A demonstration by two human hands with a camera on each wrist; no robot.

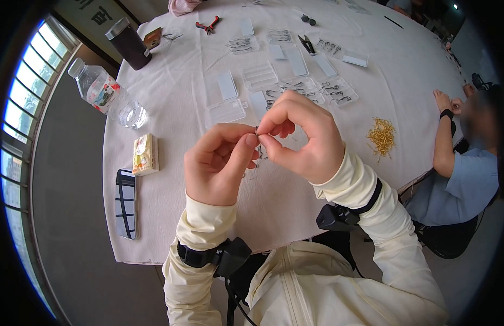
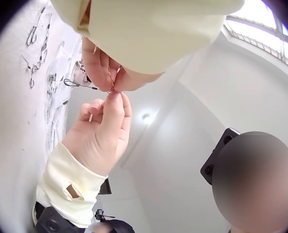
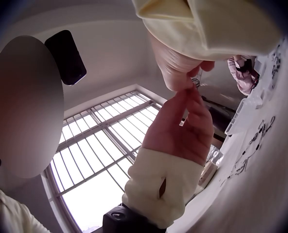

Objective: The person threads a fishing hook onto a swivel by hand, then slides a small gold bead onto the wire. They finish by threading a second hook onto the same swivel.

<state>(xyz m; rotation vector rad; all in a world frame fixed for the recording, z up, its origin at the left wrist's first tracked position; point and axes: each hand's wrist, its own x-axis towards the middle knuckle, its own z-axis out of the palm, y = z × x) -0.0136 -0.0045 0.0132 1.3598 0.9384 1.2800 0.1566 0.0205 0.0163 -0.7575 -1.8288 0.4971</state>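
Note:
The left hand (image 1: 214,165) and the right hand (image 1: 309,136) meet fingertip to fingertip above the table, each with thumb and index finger pinching a tiny metal piece (image 1: 257,131). Seen from the left wrist, a thin gold-coloured piece (image 2: 111,76) lies along the left hand's fingers, and a dark wire loop (image 2: 72,83) sticks out beside the pinch. From the right wrist, a small dark loop (image 3: 196,81) shows where the fingertips meet; the fingers hide the rest. Below the hands, dark hook-like pieces (image 1: 263,152) lie on the cloth.
Beyond the hands are open plastic boxes (image 1: 337,91) of dark hooks, an empty box (image 1: 259,76), and pliers (image 1: 207,25). A gold pile (image 1: 381,137) lies right; a bottle (image 1: 108,95), tissue pack (image 1: 146,154) and phone (image 1: 126,204) left. Another person (image 1: 458,185) sits right.

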